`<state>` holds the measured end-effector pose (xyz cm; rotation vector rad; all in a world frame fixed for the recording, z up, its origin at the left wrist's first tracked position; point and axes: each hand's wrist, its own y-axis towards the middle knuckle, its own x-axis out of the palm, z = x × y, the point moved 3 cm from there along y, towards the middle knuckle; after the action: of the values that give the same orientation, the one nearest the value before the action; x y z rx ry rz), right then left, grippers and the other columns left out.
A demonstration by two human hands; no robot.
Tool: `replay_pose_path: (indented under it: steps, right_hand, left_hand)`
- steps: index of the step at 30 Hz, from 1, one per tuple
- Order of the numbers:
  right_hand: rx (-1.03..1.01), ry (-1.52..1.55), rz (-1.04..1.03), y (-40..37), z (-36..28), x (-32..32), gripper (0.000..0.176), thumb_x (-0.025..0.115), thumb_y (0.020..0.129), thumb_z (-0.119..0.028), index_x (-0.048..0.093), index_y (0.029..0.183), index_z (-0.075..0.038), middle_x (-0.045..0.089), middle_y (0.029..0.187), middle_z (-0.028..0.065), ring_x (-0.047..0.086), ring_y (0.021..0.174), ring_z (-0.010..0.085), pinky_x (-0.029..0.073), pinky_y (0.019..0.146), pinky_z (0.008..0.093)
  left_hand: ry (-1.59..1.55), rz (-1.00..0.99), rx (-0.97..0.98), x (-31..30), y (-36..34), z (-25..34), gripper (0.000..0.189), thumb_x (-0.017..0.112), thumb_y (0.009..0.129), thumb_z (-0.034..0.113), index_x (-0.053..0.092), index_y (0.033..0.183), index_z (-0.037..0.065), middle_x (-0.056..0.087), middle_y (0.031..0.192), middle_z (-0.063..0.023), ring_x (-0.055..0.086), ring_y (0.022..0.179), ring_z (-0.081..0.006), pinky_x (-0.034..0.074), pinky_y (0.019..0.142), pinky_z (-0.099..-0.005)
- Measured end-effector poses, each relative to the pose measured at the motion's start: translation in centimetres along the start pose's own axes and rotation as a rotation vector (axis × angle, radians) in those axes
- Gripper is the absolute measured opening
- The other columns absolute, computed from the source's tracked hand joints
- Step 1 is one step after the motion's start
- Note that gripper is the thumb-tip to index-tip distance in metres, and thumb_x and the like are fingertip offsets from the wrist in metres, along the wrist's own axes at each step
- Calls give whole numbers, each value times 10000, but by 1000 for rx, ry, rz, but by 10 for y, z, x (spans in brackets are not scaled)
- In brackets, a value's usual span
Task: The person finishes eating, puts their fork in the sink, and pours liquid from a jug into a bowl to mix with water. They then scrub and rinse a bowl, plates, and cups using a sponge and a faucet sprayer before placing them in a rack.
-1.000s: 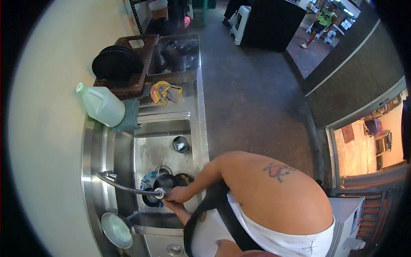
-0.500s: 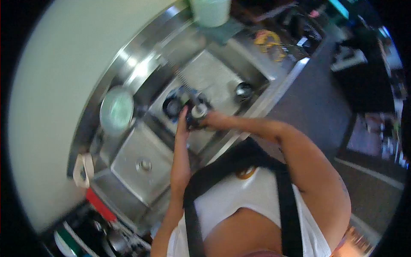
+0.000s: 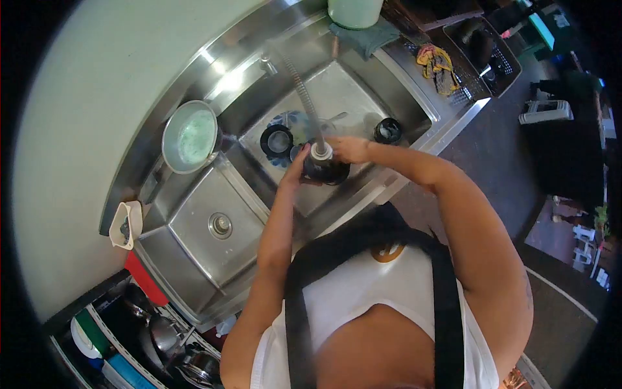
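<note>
My left hand [image 3: 296, 170] is closed on the edge of a dark, round container [image 3: 330, 172], its thumb up at the near side of the tap. Directly above that container hangs the white-collared head of the hose tap [image 3: 321, 153], partly covering it. My right hand [image 3: 351, 150] has its fingers curled in beside the tap head; what they grip there, I cannot tell. In the basin just beyond lie a black bowl [image 3: 277, 141] and a blue-patterned plate [image 3: 283, 120]. Another black container [image 3: 388, 131] rests by the basin's right wall.
A pot of green soapy water [image 3: 192, 139] stands on the ledge at left, above a second basin [image 3: 194, 223] with a drain. A cream sponge holder [image 3: 126, 225] sits at the far left. At the back are a green cloth [image 3: 367, 39], a yellow patterned cloth [image 3: 438, 68] and a bucket [image 3: 355, 11].
The view has shifted and sharpened. Both hands stay at the tap, with the dark container still held under its head.
</note>
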<state>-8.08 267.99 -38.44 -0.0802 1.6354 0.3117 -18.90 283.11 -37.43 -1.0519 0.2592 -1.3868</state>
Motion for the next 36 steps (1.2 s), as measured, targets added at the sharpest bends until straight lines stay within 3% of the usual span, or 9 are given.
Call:
replay_pose_path:
  steps: [5,7,13,17,20,26,29,32,36]
  right_hand:
    - [-56,-124,92,8,0,11,387,638,722,-267,626,1072,-101,531,1244,50,333,1297,255,164,1118,444]
    - [170,-128,-631,21,-27,-26,479,686,673,-258,596,1110,-84,548,1213,88,433,1225,273,272,1078,413]
    - [805,1189,322,45,-25,78,507,650,682,-193,536,1165,-89,592,1099,172,561,1051,321,466,878,413]
    - [899,572,89,29,-37,-2,392,622,720,-162,564,1100,-85,613,1035,176,577,1004,318,462,863,415]
    - [309,133,-116,18,-33,0,307,584,750,-134,574,1050,-73,610,1028,181,588,959,344,462,847,433]
    - [1091,1015,560,46,-50,-13,354,584,726,-129,579,1077,-89,605,1032,192,594,924,381,465,834,461]
    - [616,425,-407,21,-37,-10,402,609,741,-201,594,1143,-197,582,1121,157,584,985,335,457,884,448]
    - [-181,-135,-22,-1,0,-6,356,595,747,-245,628,1102,-227,586,1111,98,561,1039,294,406,953,432]
    - [-229,-458,-290,13,14,-39,302,558,772,-293,641,1051,-214,584,1104,53,546,1058,284,361,998,411]
  left_hand:
    - [107,-153,-99,3,13,11,716,435,819,651,294,1370,216,481,1273,-106,573,1042,-330,551,591,-535]
    - [96,79,82,7,17,16,679,447,833,625,364,1331,172,502,1232,-113,586,1017,-315,553,552,-532]
    - [-26,235,324,-8,57,9,612,476,863,564,429,1287,126,531,1153,-94,590,938,-247,489,763,-397]
    - [-19,127,65,-20,16,46,599,489,849,577,478,1249,132,568,1089,-70,580,982,-231,495,772,-456]
    - [137,33,-49,-12,4,48,614,504,841,551,449,1269,115,569,1136,-69,564,1043,-225,498,734,-556]
    - [-21,453,531,-10,53,-7,562,517,878,427,338,1336,155,522,1061,-55,549,994,-184,471,793,-331]
    - [50,288,390,-12,29,10,601,494,873,473,334,1353,147,490,1194,-88,536,1059,-249,496,754,-434]
    - [185,152,130,-3,9,15,644,446,857,563,363,1355,163,497,1262,-115,542,1089,-325,548,628,-531]
    - [76,-64,-112,-10,18,11,661,447,829,602,418,1328,169,550,1212,-132,570,1053,-337,532,671,-552]
